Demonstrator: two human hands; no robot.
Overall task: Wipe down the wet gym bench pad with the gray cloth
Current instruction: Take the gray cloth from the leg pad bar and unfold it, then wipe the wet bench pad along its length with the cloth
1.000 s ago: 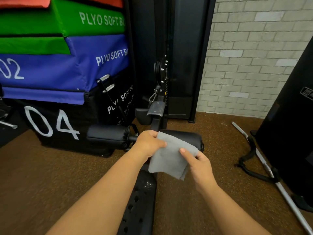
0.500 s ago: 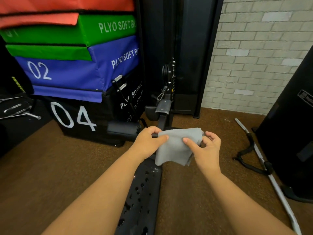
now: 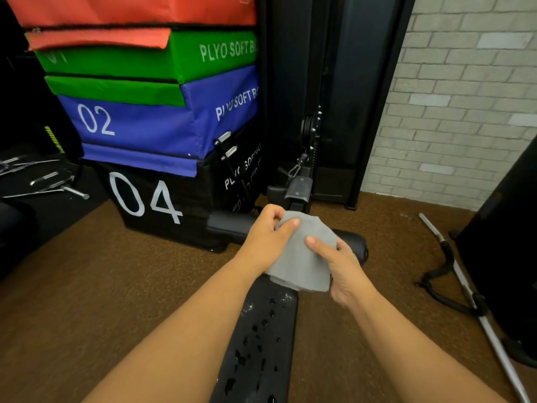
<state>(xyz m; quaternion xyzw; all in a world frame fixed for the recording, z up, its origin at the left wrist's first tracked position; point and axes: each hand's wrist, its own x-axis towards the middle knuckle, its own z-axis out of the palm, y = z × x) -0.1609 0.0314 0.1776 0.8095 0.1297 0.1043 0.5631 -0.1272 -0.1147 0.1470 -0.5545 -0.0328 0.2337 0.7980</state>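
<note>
- Gray cloth [image 3: 302, 257]: now bunched lower, over the wet bench pad [image 3: 261, 338].
- Left hand [image 3: 270, 239], right hand [image 3: 340, 266]: both still pinch it; right thumb shifted on top.

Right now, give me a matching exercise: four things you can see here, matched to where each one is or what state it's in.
Things:
1. gray cloth
2. bench pad
3. blue plyo box
4. silver bar

States or places:
A. lying on the floor at the right
B. held in both hands
C. dotted with water drops
D. stacked above the black "04" box

Pairs: 1-B, 2-C, 3-D, 4-A
</note>
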